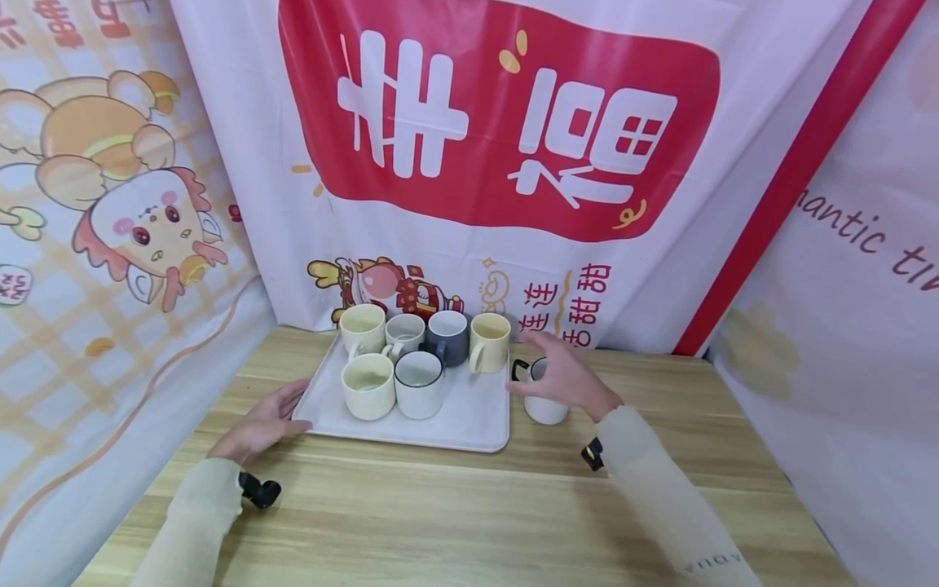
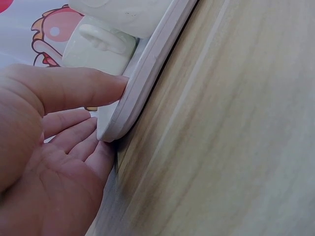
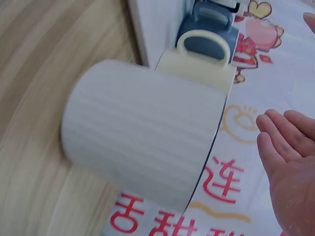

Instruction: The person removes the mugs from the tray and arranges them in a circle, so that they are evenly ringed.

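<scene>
My left hand (image 1: 260, 420) is at the front left corner of a white tray (image 1: 458, 428). Its thumb tip touches the rim, while the other fingers lie straight along the outer side. Mugs stand on the tray: two pale green ones (image 1: 368, 395), a grey-white one (image 1: 405, 330), a dark blue-grey one (image 1: 449, 349), a yellow one (image 1: 490, 338) and a white one with a dark rim (image 1: 419, 391). Right of the tray, a white mug (image 3: 142, 132) with a black handle stands on the table. My right hand (image 1: 565, 375) hovers over this mug, fingers spread apart from its surface.
The wooden table (image 1: 440, 522) reaches back to a white and red printed cloth (image 1: 499, 122) hanging right behind the tray. Printed sheets also hang at the left (image 1: 110, 244) and right (image 1: 844, 367) sides.
</scene>
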### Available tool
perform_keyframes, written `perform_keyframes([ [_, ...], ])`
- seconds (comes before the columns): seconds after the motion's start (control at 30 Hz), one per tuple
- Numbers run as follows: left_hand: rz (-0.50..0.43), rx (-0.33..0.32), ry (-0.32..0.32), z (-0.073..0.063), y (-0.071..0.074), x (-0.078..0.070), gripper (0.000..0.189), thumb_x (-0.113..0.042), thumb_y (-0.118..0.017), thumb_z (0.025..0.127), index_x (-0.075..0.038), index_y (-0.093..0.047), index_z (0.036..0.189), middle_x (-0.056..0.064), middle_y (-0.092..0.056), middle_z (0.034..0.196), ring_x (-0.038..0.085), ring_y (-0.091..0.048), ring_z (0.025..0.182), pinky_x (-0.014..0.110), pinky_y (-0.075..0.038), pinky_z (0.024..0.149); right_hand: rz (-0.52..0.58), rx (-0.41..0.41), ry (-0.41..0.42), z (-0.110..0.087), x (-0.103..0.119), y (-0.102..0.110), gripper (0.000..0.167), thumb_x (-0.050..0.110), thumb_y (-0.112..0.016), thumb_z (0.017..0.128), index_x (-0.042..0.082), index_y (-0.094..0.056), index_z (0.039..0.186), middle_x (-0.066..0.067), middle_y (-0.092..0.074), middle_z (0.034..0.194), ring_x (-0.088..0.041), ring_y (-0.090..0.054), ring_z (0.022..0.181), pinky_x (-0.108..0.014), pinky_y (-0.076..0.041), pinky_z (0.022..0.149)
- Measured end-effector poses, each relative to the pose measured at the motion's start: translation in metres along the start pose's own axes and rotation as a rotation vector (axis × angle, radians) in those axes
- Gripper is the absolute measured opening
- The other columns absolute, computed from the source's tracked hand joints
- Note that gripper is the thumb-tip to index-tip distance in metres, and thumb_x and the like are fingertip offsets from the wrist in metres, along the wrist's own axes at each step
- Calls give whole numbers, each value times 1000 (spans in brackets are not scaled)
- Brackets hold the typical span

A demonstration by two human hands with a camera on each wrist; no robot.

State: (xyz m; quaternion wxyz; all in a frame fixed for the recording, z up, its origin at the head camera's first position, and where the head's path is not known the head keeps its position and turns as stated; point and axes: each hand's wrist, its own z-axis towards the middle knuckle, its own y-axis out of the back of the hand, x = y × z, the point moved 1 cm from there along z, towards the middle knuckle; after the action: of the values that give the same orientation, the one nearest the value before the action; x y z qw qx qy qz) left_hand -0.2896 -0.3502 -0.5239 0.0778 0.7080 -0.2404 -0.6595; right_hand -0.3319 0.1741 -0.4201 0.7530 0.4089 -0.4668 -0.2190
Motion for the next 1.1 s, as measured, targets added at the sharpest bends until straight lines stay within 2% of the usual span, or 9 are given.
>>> perform_keyframes([
  [0.2,0,-1,-2,0,0,1,97,-3,-72,95,6,-8,167,30,-6,175,53,-8,161,65,-13,133,33,18,55,14,26,-17,93,49,-91,79,6,-53,152,-14,-59,154,-33,-57,142,-54,-48,122],
  [0.37,-1,-1,-4,0,1,1,97,-3,-72,95,6,-8,166,30,-6,175,53,-9,161,65,-14,133,78,41,69,26,44,-38,94,49,-92,78,7,-54,153,-11,-59,155,-30,-56,144,-49,-48,124],
  [0.57,-14,1,-2,0,2,2,98,-3,-73,94,6,-8,167,30,-6,175,53,-9,161,65,-15,132,116,61,73,38,60,-66,97,51,-92,77,8,-52,154,-11,-58,156,-29,-56,144,-50,-46,125],
  [0.77,-21,4,12,1,1,3,99,-4,-74,95,4,-7,167,28,-6,176,52,-9,161,65,-15,133,151,12,79,47,65,-95,97,49,-91,79,0,-51,152,-17,-61,152,-32,-58,142,-47,-48,124],
  [0.93,-15,1,18,1,1,3,98,-4,-73,95,3,-8,168,28,-6,176,52,-9,162,65,-15,133,220,-25,19,49,66,-119,98,50,-92,76,-2,-53,150,-18,-62,150,-32,-59,140,-47,-48,123],
  [1.1,-15,-2,31,2,2,3,98,-5,-73,95,3,-8,168,28,-6,176,51,-9,162,65,-15,133,229,-82,-20,50,71,-137,100,52,-91,75,-1,-53,150,-20,-60,151,-36,-57,141,-50,-50,121],
])
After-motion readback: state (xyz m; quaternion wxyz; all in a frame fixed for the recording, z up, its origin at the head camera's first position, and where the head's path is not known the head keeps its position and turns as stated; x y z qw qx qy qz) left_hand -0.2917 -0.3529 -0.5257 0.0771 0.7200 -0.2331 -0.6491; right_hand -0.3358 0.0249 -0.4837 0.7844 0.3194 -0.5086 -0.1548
